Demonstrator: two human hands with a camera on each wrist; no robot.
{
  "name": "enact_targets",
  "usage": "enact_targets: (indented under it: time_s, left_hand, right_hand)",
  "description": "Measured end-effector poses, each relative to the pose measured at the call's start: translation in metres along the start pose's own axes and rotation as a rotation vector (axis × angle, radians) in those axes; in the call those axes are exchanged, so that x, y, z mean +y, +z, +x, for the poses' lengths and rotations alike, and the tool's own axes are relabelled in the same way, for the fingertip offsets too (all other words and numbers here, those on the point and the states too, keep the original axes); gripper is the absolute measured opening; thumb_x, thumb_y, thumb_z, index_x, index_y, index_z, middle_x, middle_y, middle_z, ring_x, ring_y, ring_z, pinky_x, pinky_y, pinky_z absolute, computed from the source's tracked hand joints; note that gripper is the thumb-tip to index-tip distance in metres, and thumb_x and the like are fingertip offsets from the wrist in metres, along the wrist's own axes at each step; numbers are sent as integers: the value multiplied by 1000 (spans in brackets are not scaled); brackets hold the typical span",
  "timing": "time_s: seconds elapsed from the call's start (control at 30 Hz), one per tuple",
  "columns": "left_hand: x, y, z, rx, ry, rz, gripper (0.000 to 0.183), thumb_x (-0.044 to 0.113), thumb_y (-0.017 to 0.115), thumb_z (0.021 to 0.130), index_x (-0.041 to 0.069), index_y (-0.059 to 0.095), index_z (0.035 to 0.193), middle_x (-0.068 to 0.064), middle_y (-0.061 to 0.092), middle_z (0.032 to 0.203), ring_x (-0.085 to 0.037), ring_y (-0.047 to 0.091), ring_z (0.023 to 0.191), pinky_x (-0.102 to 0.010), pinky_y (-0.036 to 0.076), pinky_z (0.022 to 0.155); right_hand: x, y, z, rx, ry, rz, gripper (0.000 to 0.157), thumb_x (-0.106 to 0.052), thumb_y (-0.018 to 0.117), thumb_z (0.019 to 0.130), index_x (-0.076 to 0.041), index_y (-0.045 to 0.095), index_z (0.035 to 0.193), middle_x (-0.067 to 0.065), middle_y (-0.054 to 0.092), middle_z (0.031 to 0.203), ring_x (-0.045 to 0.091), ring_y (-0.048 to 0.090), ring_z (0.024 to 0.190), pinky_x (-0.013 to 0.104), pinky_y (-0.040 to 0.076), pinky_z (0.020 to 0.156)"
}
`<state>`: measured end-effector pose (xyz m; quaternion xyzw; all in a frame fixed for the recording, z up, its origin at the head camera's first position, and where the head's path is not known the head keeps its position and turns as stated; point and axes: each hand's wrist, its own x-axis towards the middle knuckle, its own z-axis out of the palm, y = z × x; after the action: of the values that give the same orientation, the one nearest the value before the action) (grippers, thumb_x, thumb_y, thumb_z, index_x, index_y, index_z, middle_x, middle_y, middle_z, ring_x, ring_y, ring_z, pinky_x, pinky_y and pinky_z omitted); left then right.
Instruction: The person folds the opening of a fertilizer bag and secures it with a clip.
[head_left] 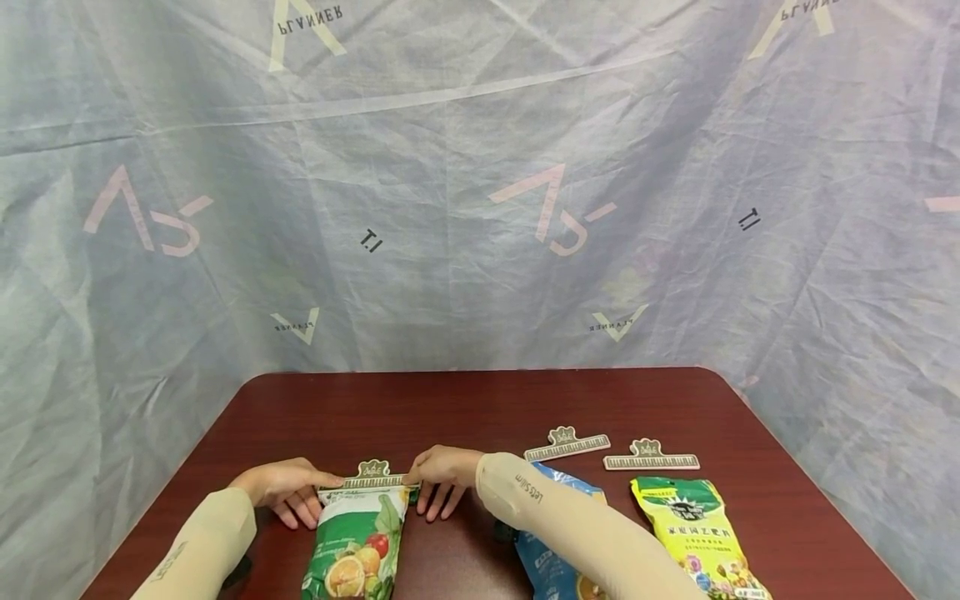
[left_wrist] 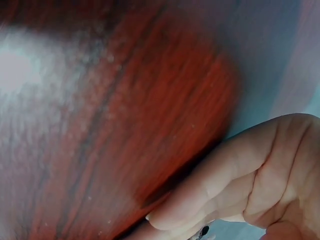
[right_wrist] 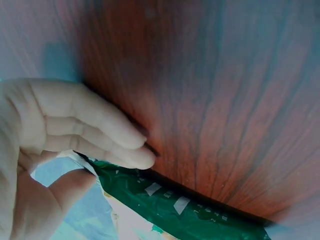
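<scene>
A wide bag clip with a piano-key pattern lies across the top of a green and white bag printed with fruit and vegetables. My left hand holds the clip's left end, thumb on top. At its right end my right hand grips it the same way. In the right wrist view, the bag's green back runs between my thumb and fingers. The left wrist view shows the fingers low against the table; the clip is mostly hidden there.
Two more piano-key clips, one nearer and one farther right, lie on the dark red table. Under my right forearm is a blue bag, partly covered. A yellow and green bag lies at the right. Grey printed cloth hangs behind.
</scene>
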<state>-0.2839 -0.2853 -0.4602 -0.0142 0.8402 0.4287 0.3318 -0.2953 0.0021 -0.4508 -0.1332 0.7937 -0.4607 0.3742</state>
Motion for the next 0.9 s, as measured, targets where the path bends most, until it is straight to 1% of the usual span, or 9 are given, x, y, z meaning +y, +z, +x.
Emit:
enact_targets:
  time_s: [0.17, 0.27, 0.4, 0.5, 0.7, 0.9]
  left_hand:
    - [-2, 1, 0, 13, -14, -17, 49, 48, 58, 84, -1, 64, 83, -13, 68, 73, -22, 67, 66, -35, 53, 56]
    - [-4, 1, -1, 23, -21, -28, 49, 49, 58, 83, 0, 64, 82, -12, 68, 73, -20, 67, 64, -34, 53, 55]
    - [-6, 0, -3, 36, -26, -36, 50, 49, 58, 83, 0, 64, 83, -11, 68, 73, -18, 67, 63, -33, 53, 54]
    - [-6, 0, -5, 32, -12, -38, 48, 47, 57, 85, -1, 64, 83, -10, 68, 73, -18, 67, 64, -33, 53, 55]
    - [-3, 1, -10, 18, 20, -44, 44, 42, 57, 87, -1, 65, 86, -9, 68, 73, -18, 66, 65, -32, 52, 56]
    - [-2, 1, -13, 40, 2, -36, 43, 43, 58, 85, 0, 66, 84, -8, 68, 72, -18, 66, 65, -32, 52, 55]
  right_hand:
    - [2, -2, -1, -8, 3, 67, 19, -23, 58, 90, -9, 61, 101, 20, 66, 77, 35, 65, 66, 44, 52, 55]
    - [4, -2, -3, 6, 5, 107, 26, -22, 58, 90, -5, 59, 109, 21, 66, 77, 35, 65, 67, 45, 52, 56]
    - [3, -4, -6, -1, 26, 153, 35, -24, 58, 89, -4, 55, 118, 22, 66, 79, 35, 65, 69, 45, 53, 58]
    - [3, -6, -8, -19, 34, 177, 37, -24, 57, 90, -2, 53, 119, 23, 66, 81, 35, 66, 72, 45, 53, 60]
    - [4, -12, -12, -48, 17, 194, 36, -23, 54, 91, 0, 53, 118, 24, 66, 85, 35, 65, 75, 46, 52, 63]
    - [5, -20, -14, -82, 19, 192, 38, -24, 53, 92, 2, 51, 120, 23, 66, 89, 35, 65, 77, 47, 52, 65]
